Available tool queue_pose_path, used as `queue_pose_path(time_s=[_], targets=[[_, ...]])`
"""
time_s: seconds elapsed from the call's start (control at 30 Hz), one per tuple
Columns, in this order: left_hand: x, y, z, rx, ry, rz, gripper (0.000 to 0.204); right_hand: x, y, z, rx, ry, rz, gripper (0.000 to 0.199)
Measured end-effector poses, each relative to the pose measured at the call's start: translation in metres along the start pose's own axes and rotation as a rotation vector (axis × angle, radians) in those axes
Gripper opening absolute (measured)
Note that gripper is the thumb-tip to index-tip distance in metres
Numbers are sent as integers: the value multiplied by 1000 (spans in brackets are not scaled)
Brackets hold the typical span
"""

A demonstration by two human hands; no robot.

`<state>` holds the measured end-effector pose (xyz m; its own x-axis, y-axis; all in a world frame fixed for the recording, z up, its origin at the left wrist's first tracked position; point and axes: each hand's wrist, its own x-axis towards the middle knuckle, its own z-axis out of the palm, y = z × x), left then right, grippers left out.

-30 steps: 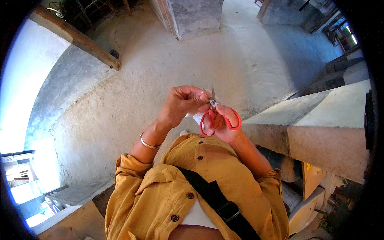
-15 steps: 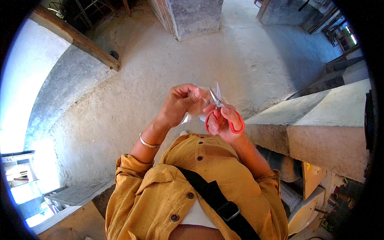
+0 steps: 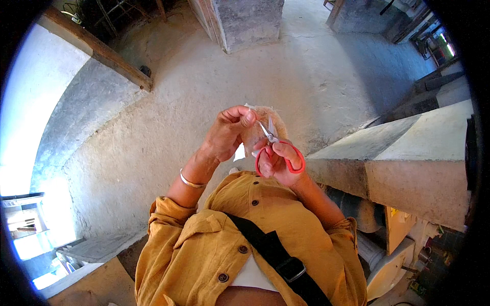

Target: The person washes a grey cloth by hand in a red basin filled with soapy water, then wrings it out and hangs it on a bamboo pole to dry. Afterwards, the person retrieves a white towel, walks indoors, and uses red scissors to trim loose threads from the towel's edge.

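Observation:
My left hand pinches the edge of a thin, see-through brownish piece with white corners, possibly a plastic bag or gauzy cloth; the material cannot be told. It hangs behind both hands, in front of my body. A pair of scissors with red handles sits in my right hand, thumb and fingers through the loops. The blades are parted and point away from me. One blade tip lies close to my left fingertips, over the thin piece. Whether the blades touch it cannot be made out.
Below my hands stretches a rough concrete floor. A low ledge runs along the right, with a wooden board and clutter beneath it. A square pillar stands ahead, and a wooden beam crosses the far left.
My right hand has shifted slightly left with the scissors, bringing the blades nearer my left fingertips. The thin piece now shows more spread out. My left hand has barely moved.

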<state>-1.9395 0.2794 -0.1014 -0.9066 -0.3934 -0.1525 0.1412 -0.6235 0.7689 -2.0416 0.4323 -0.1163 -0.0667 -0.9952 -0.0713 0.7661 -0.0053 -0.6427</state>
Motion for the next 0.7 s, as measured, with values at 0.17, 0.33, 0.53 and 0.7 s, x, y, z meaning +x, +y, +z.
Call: queue_pose_path(time_s=[0.17, 0.33, 0.53, 0.7], targets=[[0, -2, 7, -19, 0, 70, 12, 6, 2, 5, 49, 34, -43, 41], [0, -1, 11, -20, -43, 95, 12, 9, 3, 10, 122, 42, -80, 40], [-2, 0, 10, -49, -60, 51, 11, 4, 0, 8, 71, 120, -70, 37], [-5, -1, -6, -239, -189, -8, 9, -2, -2, 13, -60, 20, -127, 37]])
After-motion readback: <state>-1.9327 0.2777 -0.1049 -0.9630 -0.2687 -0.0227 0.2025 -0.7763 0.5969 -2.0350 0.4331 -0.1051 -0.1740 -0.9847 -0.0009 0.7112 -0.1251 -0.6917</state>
